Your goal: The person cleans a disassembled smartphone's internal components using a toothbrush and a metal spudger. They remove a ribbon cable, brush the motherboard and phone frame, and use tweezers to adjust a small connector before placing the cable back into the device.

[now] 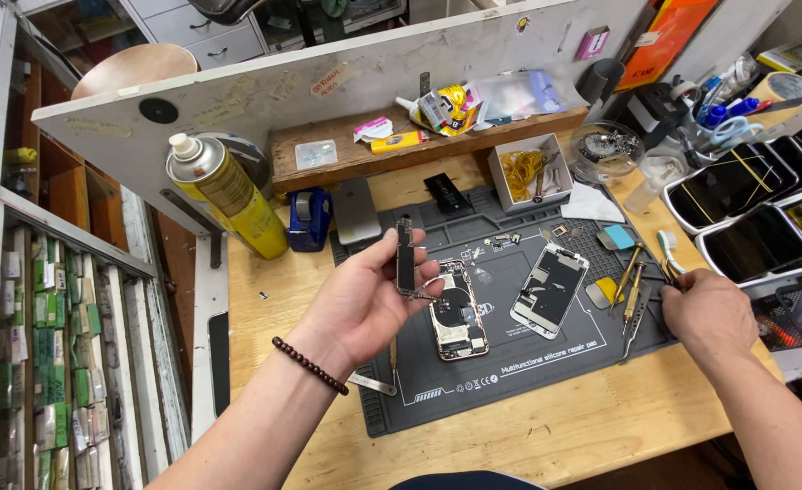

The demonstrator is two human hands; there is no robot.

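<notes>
Left hand (365, 304) (palm up) pinches a logic board (405, 256) upright; right hand (705, 313) grips tweezers (669, 283).

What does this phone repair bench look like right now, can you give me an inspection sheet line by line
Surface: wooden bench with a dark repair mat on it.
Job's things: narrow circuit board held upright; opened phone body and a second opened phone flat on the mat.
Clutter: yellow spray can, blue tape dispenser, box of rubber bands, hand tools at the mat's right edge, banded phones stacked at right.
Grip: left hand pinches the board; right hand rests at the tools, and what it holds cannot be told.
Cables: nothing seen.
Surroundings: white back panel, parts drawers at left.
</notes>
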